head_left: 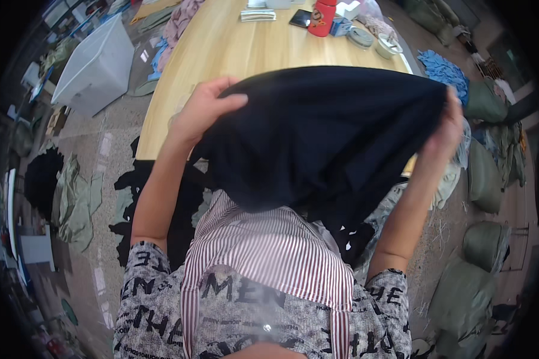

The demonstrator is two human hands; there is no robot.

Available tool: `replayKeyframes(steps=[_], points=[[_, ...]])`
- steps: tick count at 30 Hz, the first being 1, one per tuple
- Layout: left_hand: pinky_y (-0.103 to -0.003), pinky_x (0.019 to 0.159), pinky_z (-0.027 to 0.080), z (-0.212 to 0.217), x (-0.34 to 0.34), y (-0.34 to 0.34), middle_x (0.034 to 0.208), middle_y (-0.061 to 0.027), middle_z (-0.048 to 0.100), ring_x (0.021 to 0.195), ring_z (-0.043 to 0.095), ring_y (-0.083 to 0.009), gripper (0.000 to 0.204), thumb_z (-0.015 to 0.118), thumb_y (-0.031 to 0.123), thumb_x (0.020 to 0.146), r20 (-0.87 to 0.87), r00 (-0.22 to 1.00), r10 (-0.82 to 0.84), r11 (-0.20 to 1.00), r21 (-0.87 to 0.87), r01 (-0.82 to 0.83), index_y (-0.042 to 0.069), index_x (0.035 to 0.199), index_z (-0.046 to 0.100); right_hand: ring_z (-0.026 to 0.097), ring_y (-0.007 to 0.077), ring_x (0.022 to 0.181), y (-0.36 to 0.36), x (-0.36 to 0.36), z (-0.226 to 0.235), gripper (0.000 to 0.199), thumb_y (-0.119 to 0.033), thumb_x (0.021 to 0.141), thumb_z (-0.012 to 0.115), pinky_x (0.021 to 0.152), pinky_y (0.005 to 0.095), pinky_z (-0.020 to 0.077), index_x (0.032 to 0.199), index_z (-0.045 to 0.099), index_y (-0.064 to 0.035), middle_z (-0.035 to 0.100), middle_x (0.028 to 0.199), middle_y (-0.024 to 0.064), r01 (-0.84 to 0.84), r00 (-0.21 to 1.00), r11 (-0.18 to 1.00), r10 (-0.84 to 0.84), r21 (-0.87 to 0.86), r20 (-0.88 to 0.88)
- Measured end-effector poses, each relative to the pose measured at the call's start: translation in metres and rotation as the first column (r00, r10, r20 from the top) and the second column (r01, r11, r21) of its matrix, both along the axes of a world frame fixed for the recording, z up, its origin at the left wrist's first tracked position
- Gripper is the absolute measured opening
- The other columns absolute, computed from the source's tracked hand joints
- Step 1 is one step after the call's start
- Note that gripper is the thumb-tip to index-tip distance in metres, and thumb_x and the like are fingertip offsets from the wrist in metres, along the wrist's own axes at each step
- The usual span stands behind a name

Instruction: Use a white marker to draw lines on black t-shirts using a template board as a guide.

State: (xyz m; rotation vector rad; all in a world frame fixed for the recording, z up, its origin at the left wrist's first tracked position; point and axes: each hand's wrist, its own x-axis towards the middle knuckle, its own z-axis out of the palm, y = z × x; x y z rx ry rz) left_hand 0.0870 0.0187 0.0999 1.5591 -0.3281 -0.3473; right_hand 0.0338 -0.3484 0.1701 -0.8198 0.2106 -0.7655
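A dark navy or black piece of fabric [317, 131] is spread between my two hands above the near end of the wooden table [221, 48]. My left hand [206, 105] pinches its upper left edge, thumb on top and fingers partly behind the cloth. At the upper right corner, my right hand [448, 125] grips the cloth, with part of the fingers hidden. The lower part of the fabric droops in folds toward my striped apron [269, 245]. Whether it is a finished garment or a cut panel I cannot tell.
On the table's far end stand a red bottle [322, 18], a phone [300, 18], a round tin [361, 37] and a white cup [388, 45]. A white bin [99, 66] is at the left. Green sacks [464, 293] line the right. Dark cloth scraps [179, 209] lie beneath.
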Motion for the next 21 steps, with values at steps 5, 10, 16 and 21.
replayKeyframes(steps=[5, 10, 16, 21], points=[[-0.028, 0.072, 0.05, -0.052, 0.004, -0.061, 0.085, -0.0053, 0.064, 0.078, 0.063, -0.0153, 0.015, 0.064, 0.005, 0.083, 0.651, 0.758, -0.034, 0.933, 0.292, -0.209, -0.001, 0.096, 0.061, 0.055, 0.0199, 0.069, -0.021, 0.017, -0.13, 0.017, -0.02, 0.084, 0.065, 0.065, 0.0325, 0.0449, 0.087, 0.064, -0.0023, 0.062, 0.079, 0.0098, 0.041, 0.827, 0.258, -0.55, -0.965, -0.112], [-0.026, 0.067, 0.048, -0.103, -0.019, -0.057, 0.077, -0.0057, 0.061, 0.072, 0.059, -0.0119, 0.009, 0.056, 0.007, 0.088, 0.231, 0.972, -0.031, 0.931, 0.36, -0.055, -0.001, 0.093, 0.06, 0.064, 0.0259, 0.078, 0.103, -0.034, -0.142, 0.038, -0.026, 0.074, 0.075, 0.067, 0.0343, 0.0522, 0.103, 0.062, -0.0059, 0.061, 0.096, 0.0107, -0.34, 0.937, 0.152, -0.03, -0.928, -0.348], [-0.025, 0.066, 0.047, -0.106, -0.025, -0.057, 0.074, -0.0044, 0.058, 0.07, 0.056, -0.0113, 0.01, 0.053, 0.008, 0.09, 0.184, 0.983, -0.009, 0.939, 0.34, -0.055, 0.0, 0.093, 0.058, 0.065, 0.0282, 0.074, 0.137, 0.002, -0.189, 0.024, -0.021, 0.076, 0.069, 0.064, 0.0383, 0.0521, 0.094, 0.062, -0.0072, 0.061, 0.083, 0.0112, -0.41, 0.912, -0.104, -0.071, -0.906, -0.405], [-0.022, 0.068, 0.045, -0.104, -0.032, -0.059, 0.078, -0.0008, 0.058, 0.073, 0.054, -0.0077, 0.012, 0.053, 0.011, 0.093, 0.169, 0.984, -0.063, 0.925, 0.379, -0.006, 0.0, 0.096, 0.058, 0.048, 0.0062, 0.058, 0.115, 0.009, -0.181, 0.013, -0.011, 0.083, 0.066, 0.052, 0.0228, 0.039, 0.086, 0.058, -0.0011, 0.052, 0.064, -0.0009, -0.503, 0.859, 0.461, 0.173, -0.731, -0.482]])
